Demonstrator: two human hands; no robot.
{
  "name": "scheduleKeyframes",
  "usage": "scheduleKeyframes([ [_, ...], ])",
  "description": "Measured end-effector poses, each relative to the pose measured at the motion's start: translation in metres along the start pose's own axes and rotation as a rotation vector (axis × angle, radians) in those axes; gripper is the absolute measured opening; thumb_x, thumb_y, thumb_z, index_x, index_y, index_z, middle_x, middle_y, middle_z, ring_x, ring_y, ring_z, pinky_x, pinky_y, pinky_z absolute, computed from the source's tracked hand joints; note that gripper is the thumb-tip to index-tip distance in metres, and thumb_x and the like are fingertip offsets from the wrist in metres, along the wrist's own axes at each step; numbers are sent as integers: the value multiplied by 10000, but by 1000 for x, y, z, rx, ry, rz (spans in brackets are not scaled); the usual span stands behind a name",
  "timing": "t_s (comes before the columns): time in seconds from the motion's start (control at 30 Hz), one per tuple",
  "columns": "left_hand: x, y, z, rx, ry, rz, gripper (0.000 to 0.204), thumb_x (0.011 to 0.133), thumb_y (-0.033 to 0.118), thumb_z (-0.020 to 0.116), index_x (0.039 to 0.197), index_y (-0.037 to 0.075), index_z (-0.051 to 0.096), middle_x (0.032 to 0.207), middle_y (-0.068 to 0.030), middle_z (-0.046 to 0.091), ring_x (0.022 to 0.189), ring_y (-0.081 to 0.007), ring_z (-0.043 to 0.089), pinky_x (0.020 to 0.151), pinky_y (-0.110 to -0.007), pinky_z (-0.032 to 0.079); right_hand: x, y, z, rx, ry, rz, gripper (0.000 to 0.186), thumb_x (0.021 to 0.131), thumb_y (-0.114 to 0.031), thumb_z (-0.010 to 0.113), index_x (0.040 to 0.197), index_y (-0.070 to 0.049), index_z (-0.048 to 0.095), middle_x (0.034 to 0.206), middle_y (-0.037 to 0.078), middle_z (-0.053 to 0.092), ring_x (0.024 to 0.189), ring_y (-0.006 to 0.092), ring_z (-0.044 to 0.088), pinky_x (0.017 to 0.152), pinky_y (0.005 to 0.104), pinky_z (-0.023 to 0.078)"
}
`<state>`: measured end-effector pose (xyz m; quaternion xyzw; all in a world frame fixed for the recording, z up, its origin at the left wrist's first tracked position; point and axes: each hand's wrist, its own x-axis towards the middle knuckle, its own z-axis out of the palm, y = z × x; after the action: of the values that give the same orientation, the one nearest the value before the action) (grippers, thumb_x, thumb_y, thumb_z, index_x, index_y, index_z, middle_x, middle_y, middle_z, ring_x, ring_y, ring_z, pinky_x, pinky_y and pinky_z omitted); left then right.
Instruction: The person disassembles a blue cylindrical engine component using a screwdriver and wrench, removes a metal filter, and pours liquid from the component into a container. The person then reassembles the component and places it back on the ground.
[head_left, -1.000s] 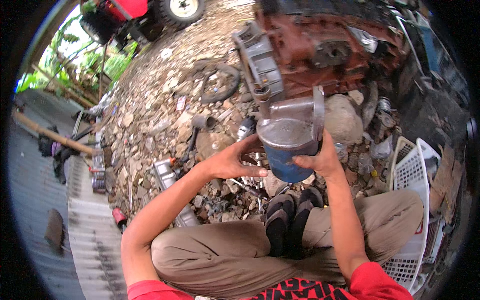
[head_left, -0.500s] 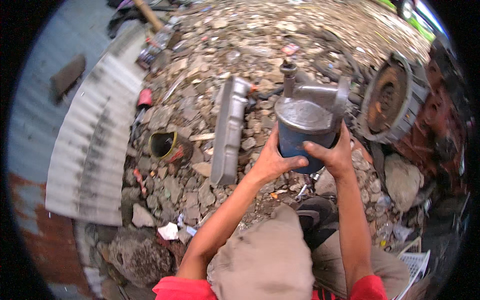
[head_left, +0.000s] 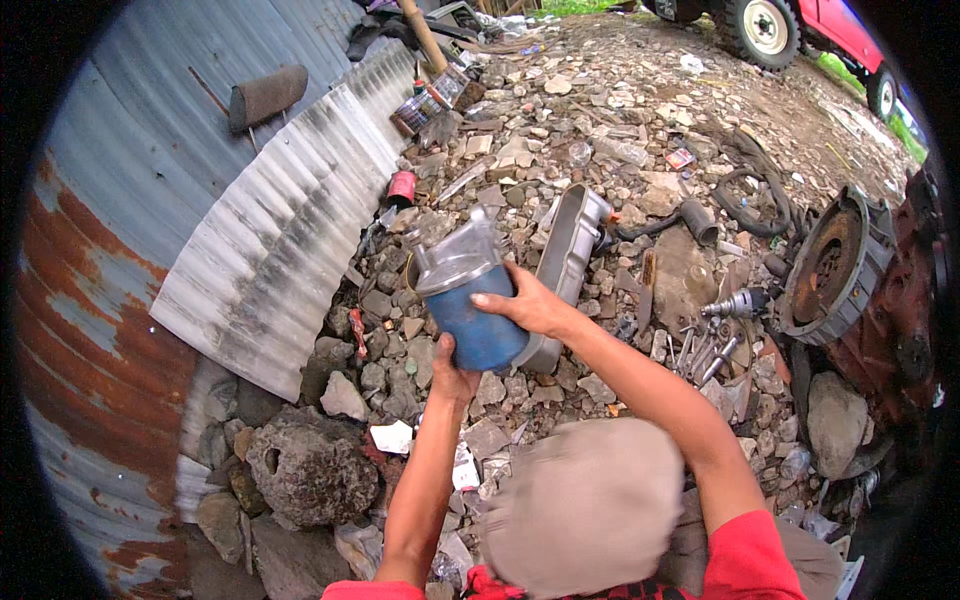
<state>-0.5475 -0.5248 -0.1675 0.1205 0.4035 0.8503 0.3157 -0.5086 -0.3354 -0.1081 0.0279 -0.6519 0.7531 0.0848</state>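
Note:
Both my hands hold a blue cylindrical oil filter (head_left: 480, 320) with a grey metal head and side ports on top. It is lifted over the stony ground and tilted to the left. My left hand (head_left: 455, 375) supports it near the bottom on the left, its thumb against the blue wall. Around the upper right side wraps my right hand (head_left: 530, 303), thumb across the front. Just behind the filter lies a long grey metal cover (head_left: 578, 240), partly hidden by it. Slight blur softens the metal head.
Wrenches and sockets (head_left: 705, 352) lie on the rubble at right, beside a round metal housing (head_left: 835, 270) and rusty red machinery (head_left: 900, 285). Corrugated sheets (head_left: 285, 215) stand at left above a large pitted rock (head_left: 310, 465). A red vehicle (head_left: 840, 35) is at the far right.
My hands have carried the oil filter to the left, and it now leans left. The view has shifted, bringing the wrenches and the red vehicle into clearer sight.

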Motion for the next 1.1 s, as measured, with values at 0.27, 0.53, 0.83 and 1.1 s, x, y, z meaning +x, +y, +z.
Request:
scheduleKeyframes([
  [0.27,33,18,-14,85,78,163,807,801,470,737,1392,70,358,1279,-102,529,1141,-273,558,950,-461,483,11,-27,11,-557,17,-164,904,821,-533,713,1396,70,361,1288,266,536,1181,332,551,1018,385,431],
  [0.53,16,79,16,220,313,92,697,945,576,436,1447,108,307,1453,-110,359,1329,-344,387,981,-624,395,59,-4,43,96,-72,187,926,753,-439,823,1386,52,356,1212,180,582,1063,227,609,947,368,489],
  [0.83,96,101,-51,343,274,-294,802,877,666,521,1429,102,373,1343,-150,526,1222,-330,535,991,-575,438,126,49,25,406,-133,524,947,797,-736,559,1378,1,432,1233,195,595,1061,288,630,893,446,506],
  [1.1,128,146,32,174,218,-365,766,879,672,509,1409,129,406,1366,-173,497,1197,-373,550,932,-650,469,156,9,5,511,-146,559,831,827,-766,465,1376,-143,448,1298,163,551,1118,309,606,834,551,537],
])
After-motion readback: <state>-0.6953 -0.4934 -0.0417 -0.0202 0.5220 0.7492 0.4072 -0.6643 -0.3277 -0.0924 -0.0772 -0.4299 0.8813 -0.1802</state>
